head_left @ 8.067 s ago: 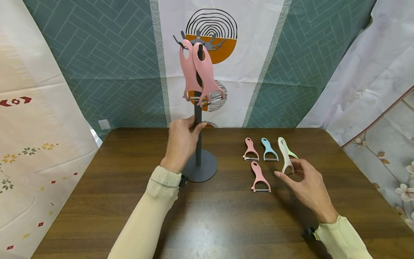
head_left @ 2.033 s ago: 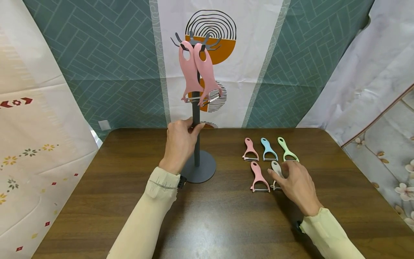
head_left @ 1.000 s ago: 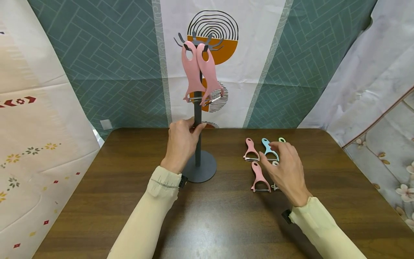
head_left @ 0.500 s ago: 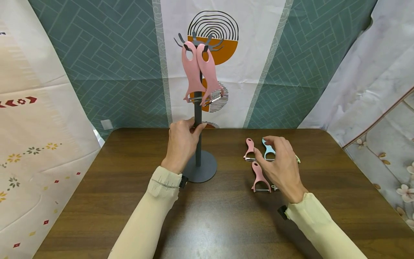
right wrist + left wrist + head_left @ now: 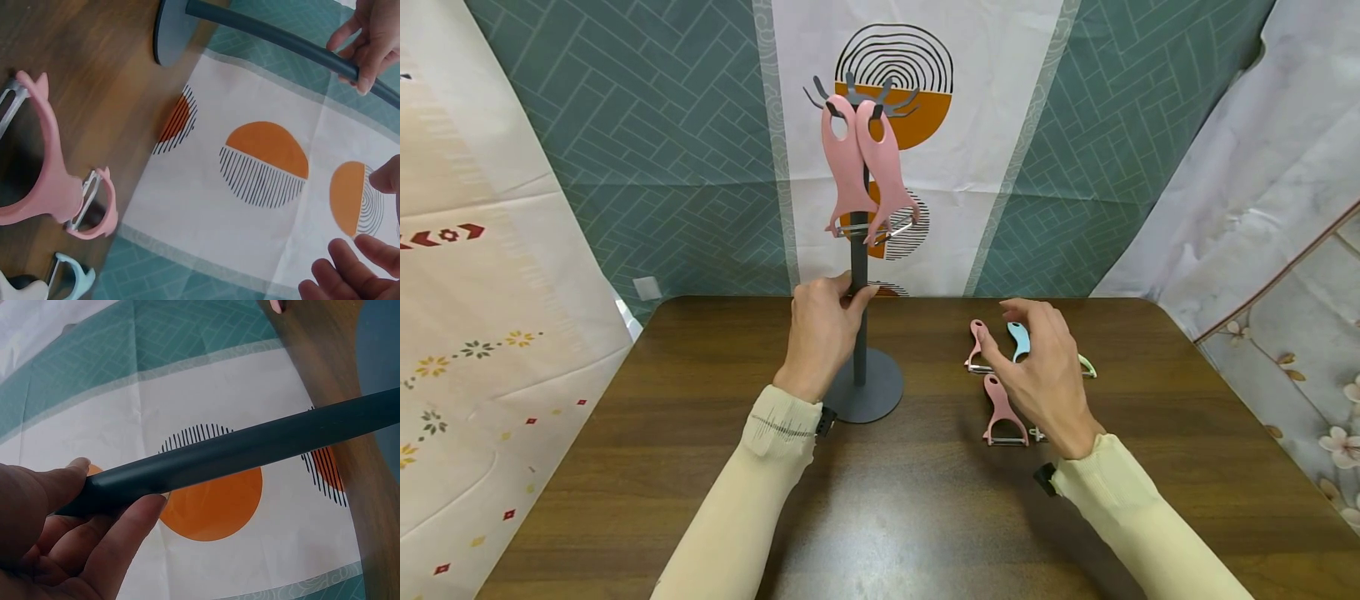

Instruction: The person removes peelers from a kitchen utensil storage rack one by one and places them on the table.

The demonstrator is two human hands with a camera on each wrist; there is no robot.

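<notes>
My left hand point(image 5: 822, 337) grips the dark post of a hook stand point(image 5: 860, 333), thumb and fingers around it. Two pink peelers, a left one point(image 5: 844, 167) and a right one point(image 5: 883, 162), hang from the stand's front hooks. My right hand point(image 5: 1043, 375) hovers over the peelers on the table, fingers apart and holding nothing. Around it lie a back pink peeler point(image 5: 977, 330), a front pink peeler point(image 5: 997, 402) and a blue peeler point(image 5: 1019, 336). The hand mostly hides a light green peeler point(image 5: 1087, 366) and a white peeler point(image 5: 1037, 434).
Bare hooks point(image 5: 898, 104) fan out at the stand's top. Its round base point(image 5: 880, 392) stands on the brown wooden table point(image 5: 700, 467). A patterned cloth point(image 5: 685, 150) hangs behind the table's back edge, with pale curtains at both sides.
Earlier my right hand held the white peeler; it now lies in the front row beside the pink one. The emptied hand has since moved left and slightly back. My left hand keeps its grip.
</notes>
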